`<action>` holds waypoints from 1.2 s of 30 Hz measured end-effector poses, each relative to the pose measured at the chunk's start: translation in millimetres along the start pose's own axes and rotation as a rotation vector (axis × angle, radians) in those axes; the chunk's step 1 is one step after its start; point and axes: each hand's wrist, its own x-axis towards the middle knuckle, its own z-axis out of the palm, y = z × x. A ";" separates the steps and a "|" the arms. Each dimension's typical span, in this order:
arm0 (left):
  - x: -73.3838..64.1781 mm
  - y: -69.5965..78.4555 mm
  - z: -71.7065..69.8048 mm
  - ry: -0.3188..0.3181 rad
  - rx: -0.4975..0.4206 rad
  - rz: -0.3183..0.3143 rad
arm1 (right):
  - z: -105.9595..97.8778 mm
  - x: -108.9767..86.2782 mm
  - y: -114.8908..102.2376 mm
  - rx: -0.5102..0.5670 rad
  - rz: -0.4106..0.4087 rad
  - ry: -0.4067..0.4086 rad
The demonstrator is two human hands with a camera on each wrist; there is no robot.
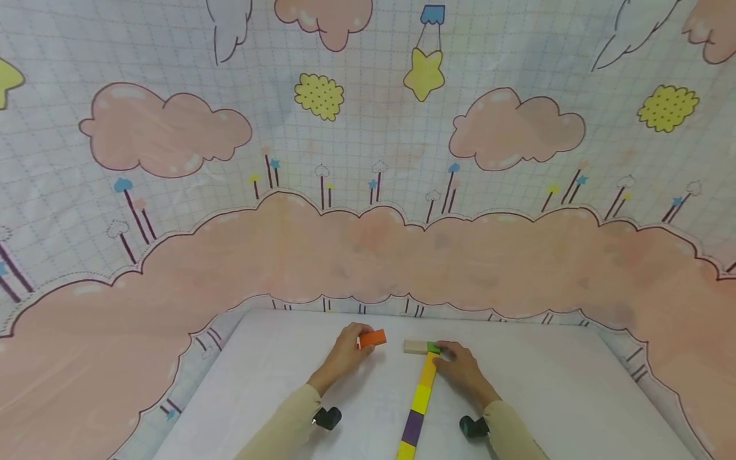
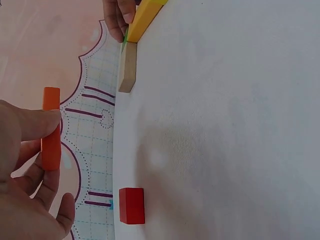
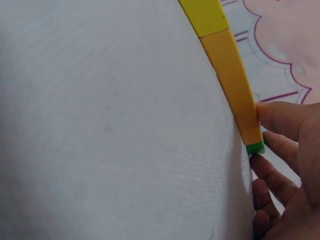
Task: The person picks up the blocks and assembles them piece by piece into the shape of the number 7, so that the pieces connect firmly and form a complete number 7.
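My left hand point(image 1: 345, 350) holds an orange block point(image 1: 372, 338) between thumb and fingers, over the far part of the white table. To its right, a pale wooden block point(image 1: 415, 347) lies end to end with a small green block point(image 1: 433, 347). My right hand point(image 1: 462, 370) has its fingers on the green block and its thumb against the side of the orange-yellow block point(image 1: 428, 369). From that corner a line runs toward me: a yellow block point(image 1: 421, 398), a purple block point(image 1: 413, 427) and another yellow block point(image 1: 406, 451).
A red block point(image 2: 132, 206) lies near the table edge in the left wrist view, while the left hand covers that spot in the head view. A cloud-patterned cloth point(image 1: 368, 252) rises behind the white table point(image 1: 276, 358). Dark wrist devices point(image 1: 328, 418) show below both hands.
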 end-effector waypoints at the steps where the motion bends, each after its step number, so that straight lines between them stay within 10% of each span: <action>1: 1.2 -0.2 0.6 -0.003 -0.007 -0.002 | -0.1 0.0 -0.2 0.000 -0.005 0.000; 36: 40.3 -11.9 26.4 -0.117 -0.008 -0.099 | -0.7 1.3 -0.5 -0.003 -0.036 0.006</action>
